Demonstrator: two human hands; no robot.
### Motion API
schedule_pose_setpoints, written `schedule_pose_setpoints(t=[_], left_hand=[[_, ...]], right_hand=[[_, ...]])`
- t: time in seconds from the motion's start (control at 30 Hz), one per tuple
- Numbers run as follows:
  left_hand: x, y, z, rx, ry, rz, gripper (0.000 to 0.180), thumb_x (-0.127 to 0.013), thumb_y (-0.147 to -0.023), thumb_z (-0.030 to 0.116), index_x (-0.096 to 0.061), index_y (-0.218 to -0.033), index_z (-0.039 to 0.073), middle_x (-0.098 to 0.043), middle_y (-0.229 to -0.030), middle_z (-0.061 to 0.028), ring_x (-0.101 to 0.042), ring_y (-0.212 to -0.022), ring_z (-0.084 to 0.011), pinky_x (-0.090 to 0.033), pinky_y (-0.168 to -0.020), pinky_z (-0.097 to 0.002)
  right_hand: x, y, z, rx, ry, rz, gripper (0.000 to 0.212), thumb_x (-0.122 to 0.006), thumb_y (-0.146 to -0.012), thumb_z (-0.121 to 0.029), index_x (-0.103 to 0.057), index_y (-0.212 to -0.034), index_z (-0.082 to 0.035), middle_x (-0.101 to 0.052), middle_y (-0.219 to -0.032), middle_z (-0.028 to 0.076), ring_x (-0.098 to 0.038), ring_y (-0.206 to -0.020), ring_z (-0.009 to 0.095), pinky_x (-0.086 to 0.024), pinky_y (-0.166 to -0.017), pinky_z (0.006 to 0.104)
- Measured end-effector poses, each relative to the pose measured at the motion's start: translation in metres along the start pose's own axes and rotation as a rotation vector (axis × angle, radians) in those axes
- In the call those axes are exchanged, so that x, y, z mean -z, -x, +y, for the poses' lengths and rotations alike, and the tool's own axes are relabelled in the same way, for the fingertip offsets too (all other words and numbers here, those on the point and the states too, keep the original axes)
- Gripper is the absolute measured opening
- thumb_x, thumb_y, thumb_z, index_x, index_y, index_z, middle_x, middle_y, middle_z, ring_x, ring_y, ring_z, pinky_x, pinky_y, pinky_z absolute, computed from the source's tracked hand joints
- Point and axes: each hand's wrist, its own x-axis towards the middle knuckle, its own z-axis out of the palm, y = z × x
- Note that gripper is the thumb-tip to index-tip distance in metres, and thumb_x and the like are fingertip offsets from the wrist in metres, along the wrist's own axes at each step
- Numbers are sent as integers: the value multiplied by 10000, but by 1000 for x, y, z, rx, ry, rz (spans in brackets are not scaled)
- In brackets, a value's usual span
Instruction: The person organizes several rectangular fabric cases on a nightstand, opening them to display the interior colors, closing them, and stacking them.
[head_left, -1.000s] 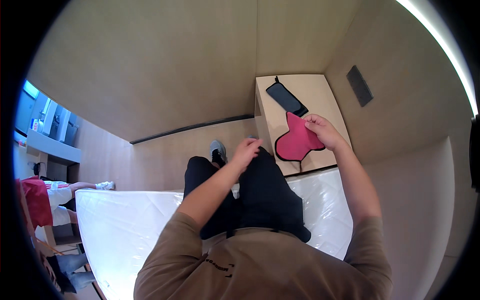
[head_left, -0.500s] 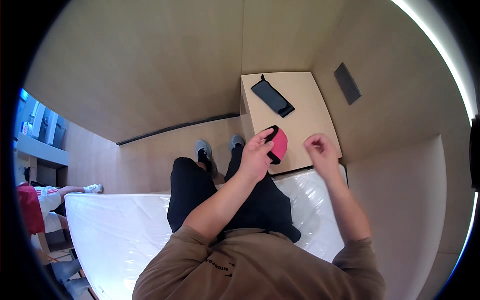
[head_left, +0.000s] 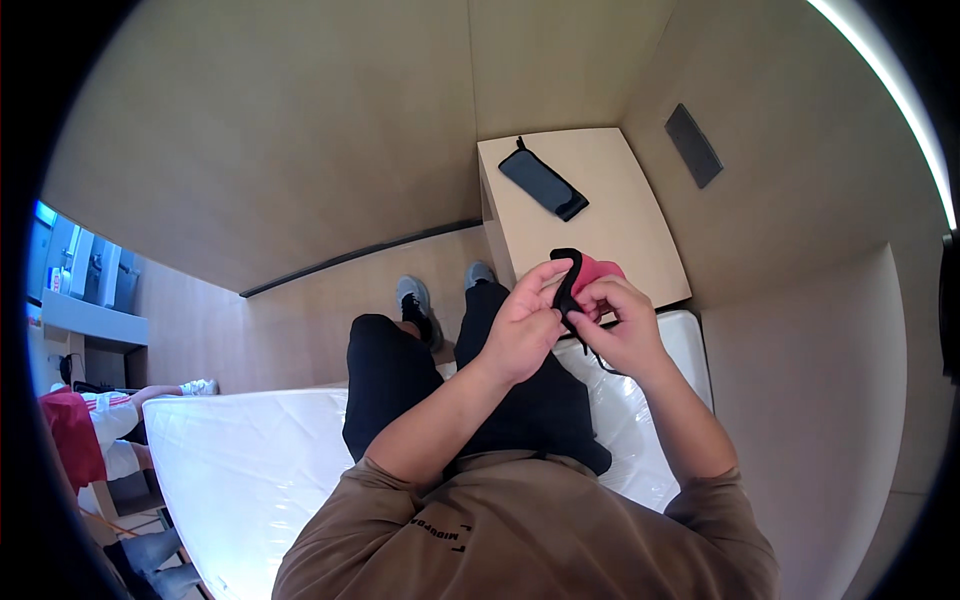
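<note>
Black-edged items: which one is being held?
The pink item, with the left hand and right hand both on it; the grey item lies on the cabinet, untouched.

Right grip (head_left: 628, 328) now back on black-edged pink cloth (head_left: 599, 269), joining left grip (head_left: 522, 330)

Worn on the head, the one fisheye camera looks steeply down from above the brown shirt (head_left: 590, 535), which looms nearest along the lower edge; it faces forward over the left hand (head_left: 522, 328) and right hand (head_left: 622, 325) toward the pale cabinet (head_left: 615, 195), bending straight edges near its rim.
</note>
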Motion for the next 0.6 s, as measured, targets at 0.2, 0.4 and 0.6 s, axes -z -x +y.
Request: schedule_pose_setpoints(t=[0.2, 0.4, 0.6], left_hand=[[34, -26, -12, -21, -105, 184, 482, -340, -764, -195, -499, -1184, -19, -614, -1186, -179, -630, -1056, -259, -519, -939, -356], [83, -96, 18, 0, -572, 264, 351, -438, -763, -147, -619, -1026, -3, -614, -887, -19, -562, -819, -86, -435, -729, -193], [72, -165, 92, -258, -787, 227, 322, -467, -793, -161, -645, -1013, -9, -669, -1007, -72, -622, -953, -137, -482, -891, -257]], right_hand=[[40, -2, 39, -367, -629, 258, 84, -498, -947, -87, -576, -976, -94, -576, -901, -31, -545, -858, 83, -448, -805, 245], [134, -51, 55, -435, -495, 344, 77, -536, -1004, -197, -568, -1005, -126, -570, -852, -50, -542, -776, 56, -456, -696, 230], [179, -83, 64, -103, -99, 300, 102, -602, -971, -144, -582, -1034, -67, -555, -880, -52, -499, -818, 39, -422, -740, 199]])
